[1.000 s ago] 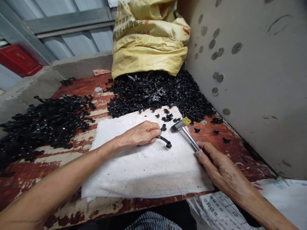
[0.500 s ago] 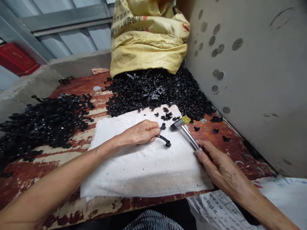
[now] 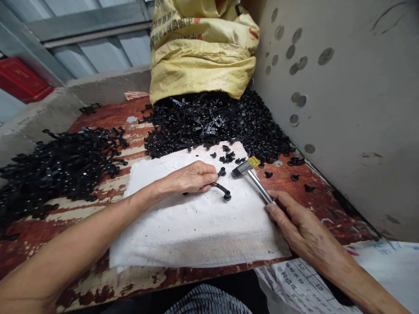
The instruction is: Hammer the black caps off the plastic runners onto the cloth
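Note:
My left hand (image 3: pixel 193 178) rests on a folded white cloth pad (image 3: pixel 196 231), its fingers closed on a black plastic part (image 3: pixel 222 189) with a curved arm and round stud ends. My right hand (image 3: pixel 296 220) grips the metal handle of a small hammer (image 3: pixel 253 178), which has a yellow label on its head. The hammer head sits just to the right of the black part, close to it but apart. Several loose black parts lie at the far edge of the cloth, close to the hammer head.
A large heap of black parts (image 3: pixel 209 126) spills from a yellow woven sack (image 3: pixel 199 52). Another heap (image 3: pixel 59 170) lies at the left on the worn red-painted table (image 3: pixel 108 115). A grey wall (image 3: pixel 330 109) stands at the right. Printed paper (image 3: pixel 304 283) lies at the near right.
The view has shifted slightly, and the black part in my left hand sits a little further left. My right hand still holds the hammer in much the same place.

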Motion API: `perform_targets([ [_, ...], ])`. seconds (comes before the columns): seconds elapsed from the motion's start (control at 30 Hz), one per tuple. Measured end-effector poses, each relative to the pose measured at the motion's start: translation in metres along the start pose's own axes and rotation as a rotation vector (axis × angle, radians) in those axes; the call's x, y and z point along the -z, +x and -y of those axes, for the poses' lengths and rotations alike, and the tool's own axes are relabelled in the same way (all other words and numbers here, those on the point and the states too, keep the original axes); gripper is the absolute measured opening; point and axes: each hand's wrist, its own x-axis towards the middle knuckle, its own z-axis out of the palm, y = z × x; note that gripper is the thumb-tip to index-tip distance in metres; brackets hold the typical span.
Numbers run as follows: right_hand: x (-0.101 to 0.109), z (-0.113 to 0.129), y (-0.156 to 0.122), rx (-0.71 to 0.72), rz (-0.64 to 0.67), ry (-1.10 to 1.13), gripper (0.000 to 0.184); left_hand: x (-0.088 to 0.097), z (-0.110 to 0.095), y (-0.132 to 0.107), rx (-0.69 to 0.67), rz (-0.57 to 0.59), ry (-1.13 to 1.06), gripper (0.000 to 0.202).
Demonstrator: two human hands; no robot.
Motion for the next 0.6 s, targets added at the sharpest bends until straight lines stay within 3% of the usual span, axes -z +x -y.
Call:
perform_targets([
  [0.27, -0.001, -0.007, -0.004, 0.025, -0.028, -0.001, 0.041, 0.008, 0.004, 0.005, -0.005, 0.053, -0.028, 0.032],
  [0.5, 0.009, 0.033, 0.004, 0.401, -0.206, -0.055, 0.048, 0.008, 0.005, 0.007, -0.025, 0.035, 0.013, 0.030],
  [0.6, 0.008, 0.034, 0.006, 0.471, -0.289, -0.091, 0.055, 0.006, 0.003, 0.005, -0.043, 0.027, 0.012, 0.029],
])
